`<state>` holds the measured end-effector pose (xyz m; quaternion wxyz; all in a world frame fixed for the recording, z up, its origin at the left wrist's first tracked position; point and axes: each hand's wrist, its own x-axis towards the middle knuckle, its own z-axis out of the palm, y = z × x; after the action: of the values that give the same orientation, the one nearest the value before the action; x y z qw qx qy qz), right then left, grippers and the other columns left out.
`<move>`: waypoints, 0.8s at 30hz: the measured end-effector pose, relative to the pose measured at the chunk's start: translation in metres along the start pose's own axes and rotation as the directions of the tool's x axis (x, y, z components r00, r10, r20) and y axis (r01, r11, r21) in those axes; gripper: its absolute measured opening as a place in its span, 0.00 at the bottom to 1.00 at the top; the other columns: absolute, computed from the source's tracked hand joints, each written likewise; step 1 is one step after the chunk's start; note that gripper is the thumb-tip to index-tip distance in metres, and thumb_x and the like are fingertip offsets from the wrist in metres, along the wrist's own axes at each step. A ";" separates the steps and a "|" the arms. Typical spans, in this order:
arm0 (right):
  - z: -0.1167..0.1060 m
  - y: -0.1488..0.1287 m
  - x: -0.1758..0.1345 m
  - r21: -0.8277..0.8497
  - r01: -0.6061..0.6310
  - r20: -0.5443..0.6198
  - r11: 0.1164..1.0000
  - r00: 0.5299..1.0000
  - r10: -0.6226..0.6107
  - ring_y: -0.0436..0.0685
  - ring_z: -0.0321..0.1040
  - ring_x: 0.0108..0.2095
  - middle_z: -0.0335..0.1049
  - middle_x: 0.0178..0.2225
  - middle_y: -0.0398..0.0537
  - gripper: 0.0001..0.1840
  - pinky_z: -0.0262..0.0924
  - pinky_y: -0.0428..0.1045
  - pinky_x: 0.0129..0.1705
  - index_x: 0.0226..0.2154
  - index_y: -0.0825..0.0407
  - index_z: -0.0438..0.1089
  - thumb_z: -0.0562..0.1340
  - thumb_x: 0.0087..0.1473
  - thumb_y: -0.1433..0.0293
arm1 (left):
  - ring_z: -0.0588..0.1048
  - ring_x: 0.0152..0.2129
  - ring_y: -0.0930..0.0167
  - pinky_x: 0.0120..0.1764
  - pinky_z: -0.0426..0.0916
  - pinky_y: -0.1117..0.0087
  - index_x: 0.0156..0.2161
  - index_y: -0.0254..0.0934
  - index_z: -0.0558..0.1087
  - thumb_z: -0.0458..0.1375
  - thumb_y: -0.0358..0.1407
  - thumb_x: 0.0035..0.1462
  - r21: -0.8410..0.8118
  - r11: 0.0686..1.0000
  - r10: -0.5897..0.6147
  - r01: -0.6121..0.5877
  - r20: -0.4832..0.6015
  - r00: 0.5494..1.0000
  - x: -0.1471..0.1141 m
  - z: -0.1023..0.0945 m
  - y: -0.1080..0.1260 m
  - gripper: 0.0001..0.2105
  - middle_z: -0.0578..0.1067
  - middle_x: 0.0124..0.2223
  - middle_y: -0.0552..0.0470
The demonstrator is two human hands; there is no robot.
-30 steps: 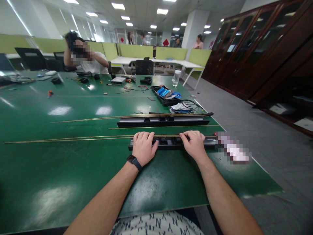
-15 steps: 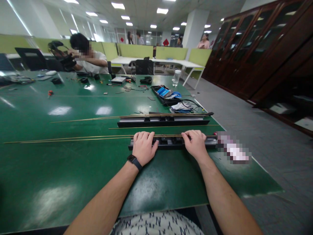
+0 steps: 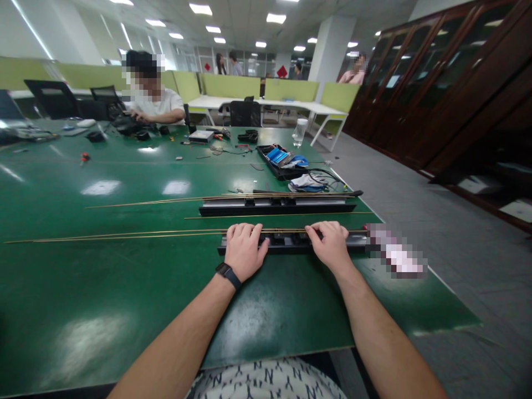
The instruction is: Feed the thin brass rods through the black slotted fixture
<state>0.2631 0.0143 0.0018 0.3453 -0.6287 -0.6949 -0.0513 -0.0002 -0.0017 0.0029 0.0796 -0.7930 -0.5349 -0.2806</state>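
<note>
In the head view a black and silver metal channel [image 3: 286, 241] lies lengthwise before me, with dark blocks inside it. Several thin brass-coloured rods [image 3: 137, 236] run along its far edge and stick out far to the left. My left hand [image 3: 245, 246] is closed over the channel's left part, fingers across the far edge and thumb on the near side. At the right part, my right hand [image 3: 330, 241] pinches the rods between thumb and fingers; how many it holds is hidden. A lone brass rod [image 3: 270, 215] lies just beyond.
A second channel [image 3: 278, 208] with rods lies parallel behind. Farther back on the green table [image 3: 137, 310] stand a black tray [image 3: 270, 160] of blue items, gloves [image 3: 308, 182] and a clear jar [image 3: 300, 133]. A co-worker [image 3: 153, 102] sits across. A pixelated object [image 3: 397, 252] lies right.
My right hand has shifted slightly left, and the far left tips of the rods have slid a little left too. My left hand stays put. The co-worker has lowered a dark object to the table.
</note>
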 end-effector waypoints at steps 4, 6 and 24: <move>0.001 0.001 0.000 -0.005 -0.001 0.007 1.000 1.000 0.001 0.61 0.64 0.43 0.77 0.34 0.48 0.17 0.46 0.57 0.49 0.29 0.48 0.73 0.58 0.65 0.58 | 0.72 0.49 0.58 0.55 0.58 0.52 0.55 0.39 0.72 0.54 0.44 0.66 -0.004 1.000 0.001 -0.001 0.002 1.000 0.000 0.000 0.000 0.17 0.77 0.47 0.43; 0.001 0.001 0.000 -0.006 0.002 0.011 1.000 1.000 -0.002 0.60 0.64 0.43 0.77 0.34 0.48 0.16 0.46 0.57 0.49 0.29 0.48 0.72 0.58 0.65 0.59 | 0.72 0.49 0.58 0.55 0.58 0.52 0.55 0.40 0.72 0.54 0.44 0.66 -0.004 1.000 0.000 0.000 0.001 1.000 0.000 0.000 0.000 0.17 0.77 0.48 0.43; 0.001 0.000 -0.001 -0.004 0.006 0.002 1.000 1.000 -0.006 0.60 0.65 0.44 0.77 0.35 0.48 0.15 0.46 0.57 0.50 0.30 0.48 0.73 0.59 0.64 0.58 | 0.72 0.49 0.58 0.55 0.58 0.52 0.55 0.40 0.72 0.54 0.44 0.67 -0.007 1.000 -0.004 0.004 0.003 1.000 0.000 0.000 0.000 0.17 0.77 0.47 0.43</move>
<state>0.2632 0.0143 0.0008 0.3432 -0.6275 -0.6969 -0.0533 0.0000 -0.0019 0.0034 0.0755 -0.7928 -0.5355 -0.2812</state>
